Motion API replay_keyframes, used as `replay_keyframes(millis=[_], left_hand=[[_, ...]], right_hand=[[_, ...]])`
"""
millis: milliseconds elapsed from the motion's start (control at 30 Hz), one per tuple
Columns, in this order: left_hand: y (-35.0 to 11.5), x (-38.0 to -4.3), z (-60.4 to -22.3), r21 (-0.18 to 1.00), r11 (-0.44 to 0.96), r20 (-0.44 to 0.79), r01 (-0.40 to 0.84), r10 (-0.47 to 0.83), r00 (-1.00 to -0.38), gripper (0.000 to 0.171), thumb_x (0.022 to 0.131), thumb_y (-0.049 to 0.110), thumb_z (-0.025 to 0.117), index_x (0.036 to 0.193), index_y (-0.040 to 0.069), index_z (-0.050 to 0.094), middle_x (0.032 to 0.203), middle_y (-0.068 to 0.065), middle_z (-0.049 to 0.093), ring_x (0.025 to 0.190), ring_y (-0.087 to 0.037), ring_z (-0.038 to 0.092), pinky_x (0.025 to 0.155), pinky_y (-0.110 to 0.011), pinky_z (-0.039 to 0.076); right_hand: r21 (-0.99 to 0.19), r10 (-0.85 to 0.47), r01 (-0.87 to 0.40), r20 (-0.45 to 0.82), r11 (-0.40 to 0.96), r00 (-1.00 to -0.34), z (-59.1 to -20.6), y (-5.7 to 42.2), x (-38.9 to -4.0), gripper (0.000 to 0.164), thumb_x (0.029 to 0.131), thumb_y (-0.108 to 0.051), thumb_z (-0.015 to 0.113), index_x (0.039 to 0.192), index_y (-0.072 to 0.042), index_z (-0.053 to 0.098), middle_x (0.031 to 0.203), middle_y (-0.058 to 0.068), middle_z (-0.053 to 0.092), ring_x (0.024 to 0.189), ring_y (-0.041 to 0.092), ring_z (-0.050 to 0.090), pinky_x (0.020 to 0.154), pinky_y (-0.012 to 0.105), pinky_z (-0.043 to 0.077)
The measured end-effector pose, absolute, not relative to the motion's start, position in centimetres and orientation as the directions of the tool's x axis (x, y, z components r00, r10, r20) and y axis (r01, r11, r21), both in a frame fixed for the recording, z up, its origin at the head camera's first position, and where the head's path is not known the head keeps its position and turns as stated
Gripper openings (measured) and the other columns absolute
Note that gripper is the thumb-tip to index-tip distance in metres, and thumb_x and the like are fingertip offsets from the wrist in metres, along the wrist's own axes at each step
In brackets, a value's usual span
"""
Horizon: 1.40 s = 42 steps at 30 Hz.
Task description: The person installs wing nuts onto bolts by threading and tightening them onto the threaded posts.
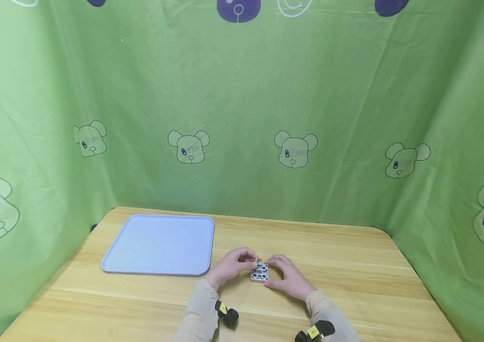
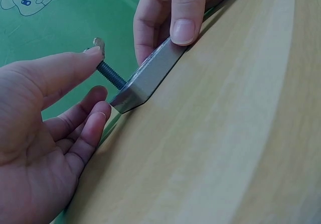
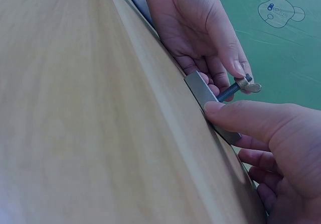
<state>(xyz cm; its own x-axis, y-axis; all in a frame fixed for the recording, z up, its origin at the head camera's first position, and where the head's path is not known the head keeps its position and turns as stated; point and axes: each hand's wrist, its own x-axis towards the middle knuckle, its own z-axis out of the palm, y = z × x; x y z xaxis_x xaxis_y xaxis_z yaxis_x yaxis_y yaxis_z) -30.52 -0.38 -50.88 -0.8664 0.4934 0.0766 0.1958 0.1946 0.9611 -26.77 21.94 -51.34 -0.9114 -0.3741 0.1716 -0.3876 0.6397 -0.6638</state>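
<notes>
A small grey square block (image 1: 260, 274) with several ringed round holes in its top lies flat on the wooden table. From it a dark threaded bolt (image 2: 111, 75) stands up, with a brass-coloured wing nut (image 3: 250, 85) near its top end. My left hand (image 1: 230, 268) pinches the wing nut between thumb and forefinger, its other fingers curled beside the block. On the opposite side, my right hand (image 1: 289, 280) grips the block by its edges, with the thumb (image 3: 235, 112) on the near side. The fingertips behind the block are partly hidden.
A pale lilac tray (image 1: 201, 271) lies on the table (image 1: 331, 251) to the left of the hands. Green curtains (image 1: 242, 85) printed with bear heads hang behind the table and at both sides. Black wrist cameras sit on both sleeves (image 1: 201, 308).
</notes>
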Motion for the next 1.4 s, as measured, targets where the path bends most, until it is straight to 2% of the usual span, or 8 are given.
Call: replay_keyframes(millis=[333,567,767,867,1100,1400], left_hand=[[-0.4,-30.37,-50.62,0.957,0.204,0.079,0.206,0.499,-0.863,0.018,0.091,0.016,0.064,0.108,0.011,0.068,0.103,-0.009,0.066,0.093,-0.013,0.054,0.088,-0.033,0.042],[-0.44,-30.5,-50.81,0.966,0.194,0.059,0.17,0.475,-0.878,0.03,0.089,0.016,0.067,0.116,0.007,0.06,0.105,-0.008,0.064,0.094,-0.013,0.055,0.084,-0.03,0.044],[-0.49,-30.48,-50.86,0.973,0.177,0.057,0.151,0.45,-0.891,0.028,0.084,0.011,0.072,0.103,0.0,0.054,0.098,-0.007,0.06,0.087,-0.013,0.052,0.079,-0.026,0.042],[-0.46,-30.43,-50.85,0.969,0.179,0.072,0.17,0.455,-0.887,0.026,0.083,0.01,0.072,0.101,-0.001,0.056,0.097,-0.01,0.06,0.086,-0.013,0.051,0.079,-0.026,0.041],[-0.45,-30.36,-50.68,0.971,0.17,0.069,0.168,0.473,-0.878,0.029,0.082,0.008,0.072,0.107,0.0,0.059,0.101,-0.018,0.062,0.086,-0.014,0.051,0.079,-0.026,0.042],[-0.47,-30.51,-50.69,0.969,0.189,0.047,0.157,0.483,-0.874,0.03,0.081,0.012,0.074,0.108,0.006,0.062,0.097,-0.005,0.061,0.089,-0.013,0.053,0.083,-0.028,0.042]], right_hand=[[-0.655,-0.365,-0.383,0.172,0.651,-0.915,-51.52,21.95,-26.83,0.056,0.077,-0.038,0.078,0.122,-0.01,0.061,0.133,0.014,0.054,0.127,0.037,0.048,0.109,0.062,0.033],[-0.652,-0.365,-0.385,0.173,0.653,-0.915,-51.38,21.9,-26.75,0.056,0.077,-0.038,0.078,0.122,-0.009,0.061,0.133,0.014,0.054,0.127,0.038,0.048,0.108,0.062,0.033],[-0.647,-0.368,-0.393,0.182,0.654,-0.912,-51.27,21.85,-26.67,0.057,0.077,-0.037,0.078,0.123,-0.007,0.061,0.132,0.015,0.054,0.126,0.037,0.049,0.108,0.06,0.034],[-0.645,-0.369,-0.395,0.184,0.654,-0.911,-51.23,21.84,-26.63,0.057,0.077,-0.036,0.078,0.123,-0.006,0.061,0.131,0.015,0.054,0.125,0.037,0.049,0.108,0.06,0.034],[-0.652,-0.369,-0.39,0.178,0.65,-0.912,-51.19,21.85,-26.58,0.058,0.078,-0.037,0.078,0.123,-0.006,0.06,0.133,0.015,0.054,0.126,0.038,0.048,0.109,0.061,0.034],[-0.654,-0.372,-0.393,0.18,0.647,-0.911,-51.23,21.91,-26.61,0.058,0.078,-0.037,0.078,0.124,-0.007,0.06,0.133,0.015,0.053,0.127,0.038,0.048,0.108,0.061,0.034]])
